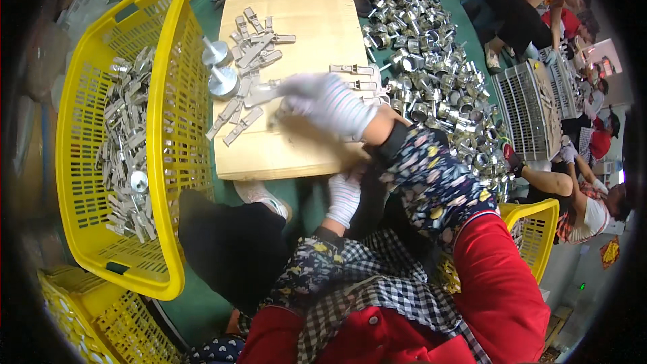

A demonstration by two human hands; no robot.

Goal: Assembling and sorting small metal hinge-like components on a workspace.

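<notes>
Flat metal pieces [248, 61] lie in a loose bunch on a wooden board [303, 13]. The right hand [330, 102], in a white glove, is blurry; its grip seems closed on one metal piece [259, 96] near the middle of the board. The left hand [344, 197] rests low, fingers curled, just off the board's near edge; I cannot tell if it holds anything. A yellow basket [168, 81] sits beside the board's left edge. Bare wood shows at the far right part.
</notes>
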